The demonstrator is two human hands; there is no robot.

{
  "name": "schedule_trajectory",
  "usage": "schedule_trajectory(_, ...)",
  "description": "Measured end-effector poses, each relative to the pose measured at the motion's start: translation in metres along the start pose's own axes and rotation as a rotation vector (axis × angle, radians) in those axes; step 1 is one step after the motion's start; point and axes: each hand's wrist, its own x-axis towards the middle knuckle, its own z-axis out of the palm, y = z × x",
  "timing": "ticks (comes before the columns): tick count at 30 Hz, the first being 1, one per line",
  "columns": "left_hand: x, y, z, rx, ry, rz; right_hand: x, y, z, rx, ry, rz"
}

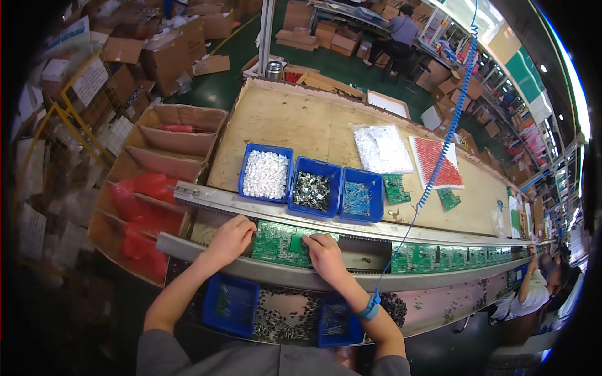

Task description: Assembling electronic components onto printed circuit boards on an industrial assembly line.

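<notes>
A green circuit board lies between the two metal rails of a conveyor in front of me. My left hand is closed at the board's left end, fingertips on its edge. My right hand has its fingers bent in a pinch on the right part of the green board, partly covering it. Whether a small part sits between those fingers is hidden. A blue wrist strap circles my right wrist. Further right along the rails, several more circuit boards stand in a row.
Blue bins of white parts, metal parts and blue-leaded parts stand behind the rail. A coiled blue cord hangs at right. Below are blue trays and loose components. A cardboard divider box stands left; a co-worker sits right.
</notes>
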Motion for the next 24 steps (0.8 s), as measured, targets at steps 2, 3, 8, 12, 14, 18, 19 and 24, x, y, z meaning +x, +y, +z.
schedule_trajectory(2,-0.001,-0.006,0.005,0.029,0.018,0.006,0.000,0.001,0.001,-0.006,0.002,-0.022)
schedule_trajectory(3,-0.001,-0.010,0.008,0.024,0.024,0.020,0.000,0.001,0.001,-0.005,0.002,-0.023)
schedule_trajectory(8,0.003,-0.016,0.017,0.042,0.037,0.069,-0.002,0.001,0.003,0.007,0.000,-0.012)
schedule_trajectory(12,0.004,-0.018,0.021,0.087,0.026,0.099,-0.002,0.001,0.002,0.005,-0.001,-0.006)
schedule_trajectory(14,0.004,-0.018,0.021,0.095,0.028,0.108,-0.002,0.001,0.003,0.007,0.001,-0.005)
schedule_trajectory(18,0.003,-0.017,0.020,0.102,0.016,0.102,-0.002,0.001,0.002,0.009,0.000,-0.004)
schedule_trajectory(19,0.003,-0.017,0.020,0.102,0.016,0.103,-0.002,0.001,0.002,0.010,0.004,-0.005)
schedule_trajectory(24,0.004,-0.017,0.020,0.138,0.012,0.133,-0.002,0.001,0.002,0.003,0.008,-0.010)
